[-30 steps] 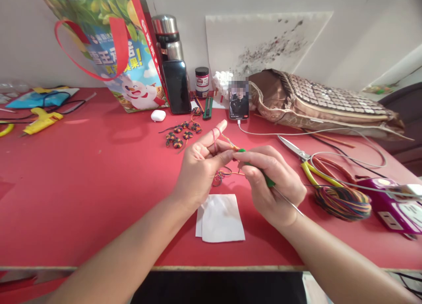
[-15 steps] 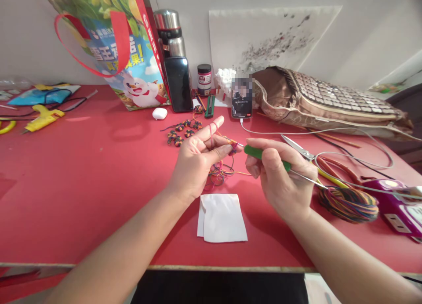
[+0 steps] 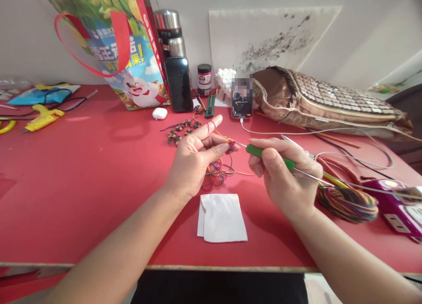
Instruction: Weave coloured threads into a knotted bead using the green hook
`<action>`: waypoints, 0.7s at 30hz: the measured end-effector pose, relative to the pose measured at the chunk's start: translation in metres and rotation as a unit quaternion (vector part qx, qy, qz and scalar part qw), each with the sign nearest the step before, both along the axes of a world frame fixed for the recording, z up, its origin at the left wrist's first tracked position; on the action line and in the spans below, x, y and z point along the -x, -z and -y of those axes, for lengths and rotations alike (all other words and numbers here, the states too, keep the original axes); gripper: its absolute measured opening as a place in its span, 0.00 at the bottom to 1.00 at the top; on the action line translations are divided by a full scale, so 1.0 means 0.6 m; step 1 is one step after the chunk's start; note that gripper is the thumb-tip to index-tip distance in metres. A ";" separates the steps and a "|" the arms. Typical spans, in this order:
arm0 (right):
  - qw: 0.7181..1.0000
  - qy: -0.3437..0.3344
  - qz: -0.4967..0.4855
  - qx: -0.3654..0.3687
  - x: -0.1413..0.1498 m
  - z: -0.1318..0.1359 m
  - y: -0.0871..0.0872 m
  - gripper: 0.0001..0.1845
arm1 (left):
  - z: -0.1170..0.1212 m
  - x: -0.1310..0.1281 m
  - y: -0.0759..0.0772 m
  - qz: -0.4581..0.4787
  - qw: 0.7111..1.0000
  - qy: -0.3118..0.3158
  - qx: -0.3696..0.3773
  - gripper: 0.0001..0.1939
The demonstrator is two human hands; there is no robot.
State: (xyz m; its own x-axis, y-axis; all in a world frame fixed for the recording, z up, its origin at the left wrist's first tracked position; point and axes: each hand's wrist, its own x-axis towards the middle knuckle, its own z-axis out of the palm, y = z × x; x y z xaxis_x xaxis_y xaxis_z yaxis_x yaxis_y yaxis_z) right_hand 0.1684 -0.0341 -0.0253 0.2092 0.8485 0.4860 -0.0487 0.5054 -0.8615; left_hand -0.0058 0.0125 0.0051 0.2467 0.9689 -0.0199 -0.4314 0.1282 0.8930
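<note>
Between thumb and fingers, my left hand [image 3: 194, 157] pinches a small multicoloured crochet piece [image 3: 230, 146]. A strand of pinkish yarn [image 3: 209, 135] loops round its raised forefinger. My right hand [image 3: 283, 172] is closed on the green handle of a crochet hook [image 3: 255, 151]. The hook's thin metal shaft reaches left to the piece; whether its tip sits inside a stitch I cannot tell. Loose tangled yarn [image 3: 217, 174] hangs or lies below my left hand. Behind that hand lie several small dark-and-orange crocheted pieces [image 3: 180, 127], partly covered.
A folded white cloth or tissue [image 3: 224, 218] lies near the front edge. To the right are a yarn ball [image 3: 349, 204], scissors [image 3: 306, 152] and a purple power strip [image 3: 395, 203]. Two phones [image 3: 178, 84], a shopping bag [image 3: 132, 66] and a brown bag [image 3: 316, 102] stand behind.
My right hand and the hook have shifted slightly right, away from my left hand. The left hand with the crochet piece has moved a little left.
</note>
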 end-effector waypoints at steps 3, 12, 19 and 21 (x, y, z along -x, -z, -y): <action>1.000 0.012 0.014 0.003 -0.003 0.000 0.000 0.09 | -0.001 0.002 0.001 -0.001 1.000 0.001 0.001 0.42; 0.998 0.031 0.059 -0.007 -0.010 0.003 -0.007 0.11 | -0.003 0.004 -0.001 -0.030 0.999 0.002 -0.020 0.33; 0.997 0.029 0.068 -0.010 -0.022 0.003 -0.010 0.09 | -0.007 0.010 -0.005 -0.041 0.998 0.013 -0.046 0.29; 0.997 0.031 0.073 -0.001 -0.027 0.003 -0.011 0.09 | -0.007 0.012 -0.006 -0.039 0.998 0.024 -0.041 0.30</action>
